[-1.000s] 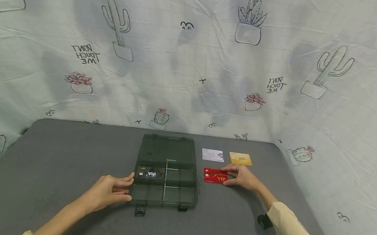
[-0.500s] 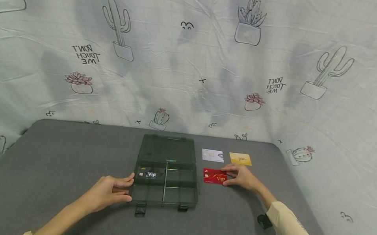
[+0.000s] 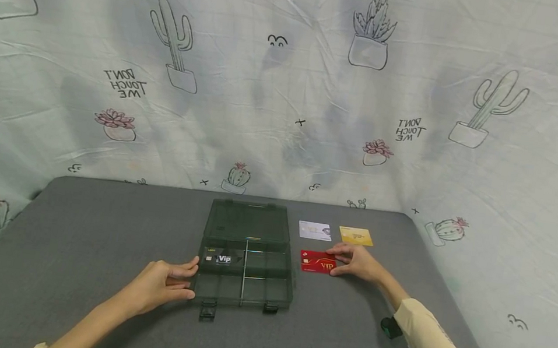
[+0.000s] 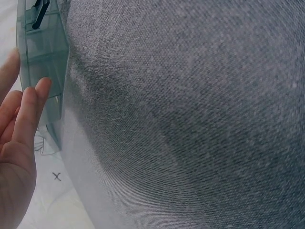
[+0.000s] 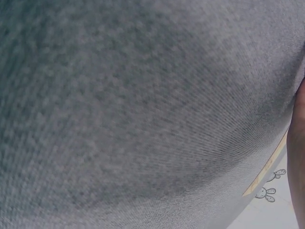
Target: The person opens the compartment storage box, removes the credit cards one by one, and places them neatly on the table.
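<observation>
A dark green translucent box lies with its lid folded back on the grey table. In its back left compartment is a black "Vip" card. My left hand rests against the box's left side, and the left wrist view shows its fingers extended along the wall. To the right of the box, my right hand pinches a red VIP card by its right end, thumb at the near edge and fingers at the far edge. The right wrist view catches just a sliver of that hand.
Behind the red card lie a white card and a yellow card. Two latches, one of them the left latch, stick out from the box's front. A small dark object sits by the right sleeve. A cactus-print cloth hangs behind the table.
</observation>
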`<state>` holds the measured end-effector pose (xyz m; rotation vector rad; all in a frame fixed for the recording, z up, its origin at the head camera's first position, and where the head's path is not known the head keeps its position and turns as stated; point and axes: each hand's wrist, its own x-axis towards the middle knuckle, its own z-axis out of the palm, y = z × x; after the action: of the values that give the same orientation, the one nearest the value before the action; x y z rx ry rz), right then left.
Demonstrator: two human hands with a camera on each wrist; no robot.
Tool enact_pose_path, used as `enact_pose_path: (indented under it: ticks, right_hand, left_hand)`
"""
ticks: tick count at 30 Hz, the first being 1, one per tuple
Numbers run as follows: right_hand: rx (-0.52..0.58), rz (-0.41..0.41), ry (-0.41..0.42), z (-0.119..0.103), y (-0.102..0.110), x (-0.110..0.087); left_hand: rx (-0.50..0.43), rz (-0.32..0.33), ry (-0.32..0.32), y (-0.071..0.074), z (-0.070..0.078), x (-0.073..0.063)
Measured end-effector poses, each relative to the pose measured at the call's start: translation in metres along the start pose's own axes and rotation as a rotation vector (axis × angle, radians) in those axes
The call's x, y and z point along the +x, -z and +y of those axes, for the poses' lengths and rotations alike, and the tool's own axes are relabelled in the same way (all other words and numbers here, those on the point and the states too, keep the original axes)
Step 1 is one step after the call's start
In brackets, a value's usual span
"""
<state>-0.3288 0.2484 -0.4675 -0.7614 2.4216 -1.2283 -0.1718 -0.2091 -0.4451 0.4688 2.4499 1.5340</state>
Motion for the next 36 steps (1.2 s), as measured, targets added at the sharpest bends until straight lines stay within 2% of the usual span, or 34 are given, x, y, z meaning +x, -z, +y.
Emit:
enact_pose_path:
  ticks: [6, 16, 23, 30, 36]
  right_hand:
    - [-0.016, 0.025, -0.025, 0.0, -0.001, 0.003]
    - [0.006, 0.02, -0.057, 0.005, 0.007, 0.007]
    - [0.04, 0.037, -0.026, 0.008, 0.012, 0.003]
    - [0.131, 0.139, -0.033, 0.001, 0.015, -0.008]
    - [0.168, 0.234, -0.038, -0.007, 0.005, -0.016]
  left_hand:
    - [0.008, -0.004, -0.001, 0.005, -0.004, 0.005]
    - [0.005, 0.003, 0.01, 0.004, -0.001, 0.008]
    - [0.013, 0.006, -0.009, 0.004, 0.002, 0.009]
    - [0.006, 0.002, 0.007, 0.004, 0.002, 0.008]
    - [0.009, 0.008, 0.016, 0.003, -0.001, 0.008]
